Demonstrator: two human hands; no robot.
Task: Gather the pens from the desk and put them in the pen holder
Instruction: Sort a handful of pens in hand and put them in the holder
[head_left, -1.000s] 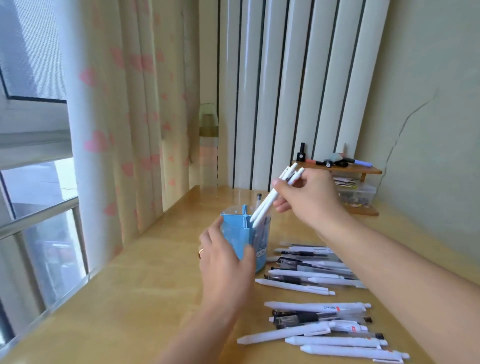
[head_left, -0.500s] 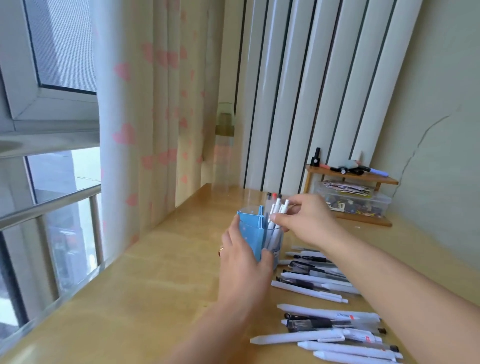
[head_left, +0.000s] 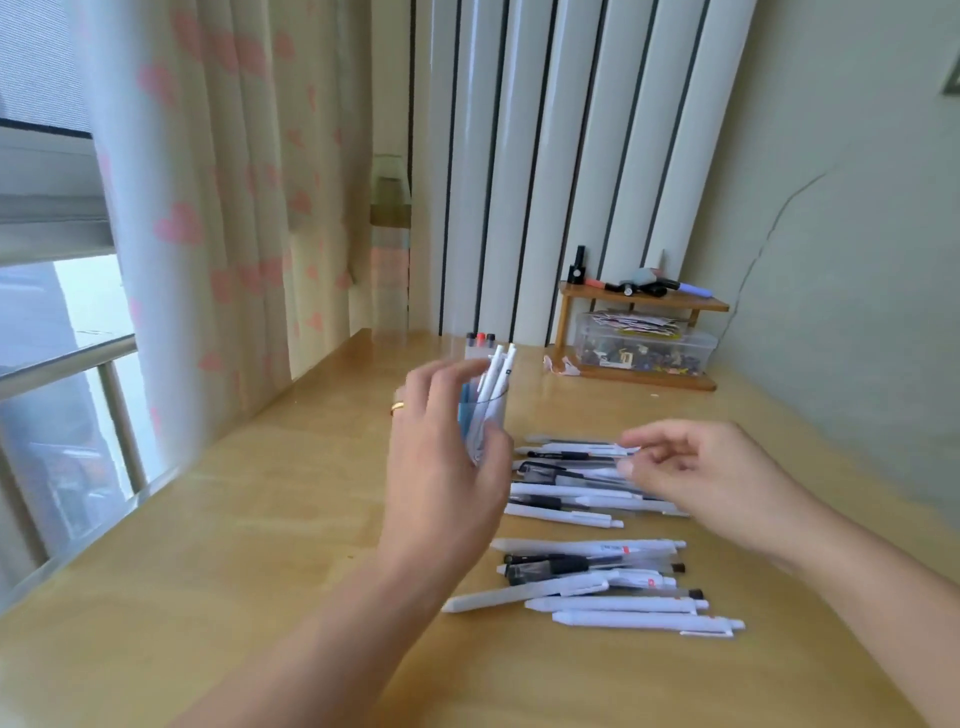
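Head view, deposit just completed. I take the pen holder (head_left: 480, 415) as landmark: a clear cup with a blue insert, standing on the wooden desk (head_left: 249, 519). The white pens (head_left: 496, 376) that my right hand carried a second ago now stand in it, leaning, their tops above the rim. The right hand (head_left: 696, 473) has let go and dropped to the right of the holder, over the farther cluster of loose pens (head_left: 566, 483); its fingers are loosely curled and I see nothing pinched between them, though motion blur softens the fingertips. The left hand (head_left: 441, 457) has kept its place on the near-left side of the holder, fingers bent round its wall; blur keeps me from saying how firmly it grips. A second cluster of pens (head_left: 608, 587) lies nearer to me than the holder and to its right, white and black barrels roughly parallel. Behind the holder, to the right, a small wooden shelf (head_left: 644, 301) stands over a clear plastic box (head_left: 644, 343).

Reading: one batch is in; most pens are on the desk. I judge the next step to be a pickup from the farther cluster.
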